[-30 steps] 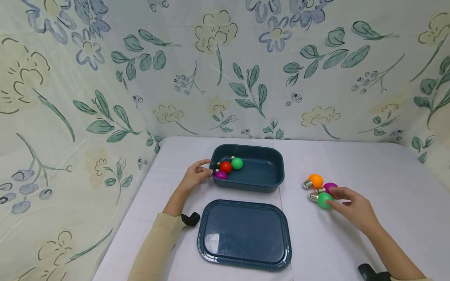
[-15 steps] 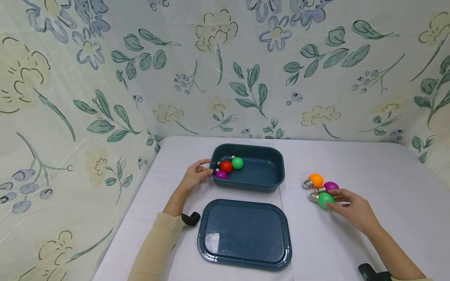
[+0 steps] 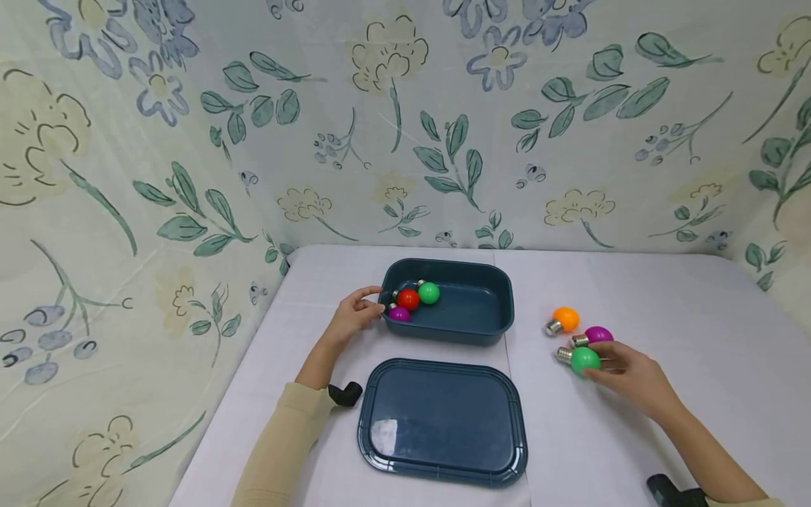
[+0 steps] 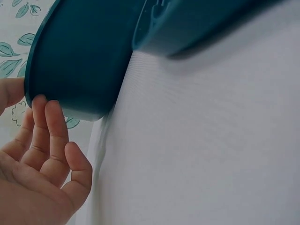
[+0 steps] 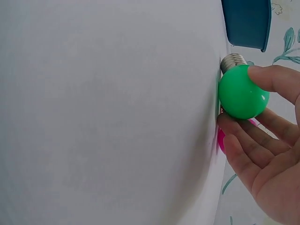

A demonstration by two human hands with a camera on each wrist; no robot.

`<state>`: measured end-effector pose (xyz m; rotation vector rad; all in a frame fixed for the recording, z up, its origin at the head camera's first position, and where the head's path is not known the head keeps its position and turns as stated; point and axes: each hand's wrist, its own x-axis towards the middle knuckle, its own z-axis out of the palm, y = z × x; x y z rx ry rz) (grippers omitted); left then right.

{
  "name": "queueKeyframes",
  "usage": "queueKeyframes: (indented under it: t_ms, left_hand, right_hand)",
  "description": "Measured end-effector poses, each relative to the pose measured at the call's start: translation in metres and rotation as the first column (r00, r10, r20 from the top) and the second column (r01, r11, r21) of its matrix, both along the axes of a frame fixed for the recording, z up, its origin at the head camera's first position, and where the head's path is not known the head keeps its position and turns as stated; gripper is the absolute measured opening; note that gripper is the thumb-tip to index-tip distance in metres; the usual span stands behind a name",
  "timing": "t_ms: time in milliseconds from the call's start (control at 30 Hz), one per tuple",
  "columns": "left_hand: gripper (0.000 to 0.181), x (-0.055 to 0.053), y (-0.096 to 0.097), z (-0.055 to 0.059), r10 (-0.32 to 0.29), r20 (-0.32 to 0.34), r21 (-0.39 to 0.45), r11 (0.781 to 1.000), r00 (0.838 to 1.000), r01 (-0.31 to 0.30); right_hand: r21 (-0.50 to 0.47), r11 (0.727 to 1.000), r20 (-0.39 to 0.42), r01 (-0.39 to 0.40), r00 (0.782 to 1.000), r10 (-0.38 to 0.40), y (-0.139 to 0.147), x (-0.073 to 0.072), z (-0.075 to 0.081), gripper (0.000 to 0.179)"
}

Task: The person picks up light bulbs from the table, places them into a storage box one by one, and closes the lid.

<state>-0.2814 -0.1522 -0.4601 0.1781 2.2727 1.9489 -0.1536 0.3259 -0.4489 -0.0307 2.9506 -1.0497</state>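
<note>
The right hand (image 3: 636, 378) has its grip pinched on a green bulb (image 3: 584, 360) at the tabletop (image 3: 703, 303), beside a purple bulb (image 3: 599, 334); the left hand (image 3: 351, 317) holds the tub (image 3: 446, 334) by its end. Picking up seems the step; next calls for a lift clear of the purple bulb.

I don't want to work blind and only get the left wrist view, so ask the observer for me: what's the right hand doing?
Observer: The right hand holds a green bulb between thumb and fingers.

Operator: And inside the box that the left hand grips?

Observer: Three bulbs, all at the left hand's end: a red one, a purple one and another green one.

Operator: Is any bulb on the table clear of both hands?

Observer: Yes, an orange bulb, out past the held one.
</note>
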Motion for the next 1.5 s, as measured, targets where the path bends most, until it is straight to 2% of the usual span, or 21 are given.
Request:
queueKeyframes:
  t_ms: [500,833,1067,1500]
  left_hand:
    - [0.044,0.000,0.000,-0.002,0.021,0.002,-0.010,1.000,1.000,-0.021]
    - [0.043,0.000,0.000,-0.001,0.037,0.011,-0.016,0.999,0.999,-0.037]
    - [0.045,0.000,0.000,-0.001,0.025,0.000,-0.011,1.000,1.000,-0.025]
    - [0.044,-0.001,0.001,-0.001,0.015,-0.010,-0.007,1.000,1.000,-0.015]
  right_hand:
    - [-0.074,0.997,-0.011,-0.036,0.999,0.036,0.002,-0.001,0.000,0.057]
    - [-0.151,0.988,0.016,-0.034,0.999,0.037,-0.006,0.001,0.008,0.060]
    - [-0.188,0.982,0.009,-0.032,0.999,0.034,-0.014,0.000,0.014,0.059]
    - [-0.177,0.983,-0.025,-0.042,0.999,0.038,-0.030,0.000,0.023,0.056]
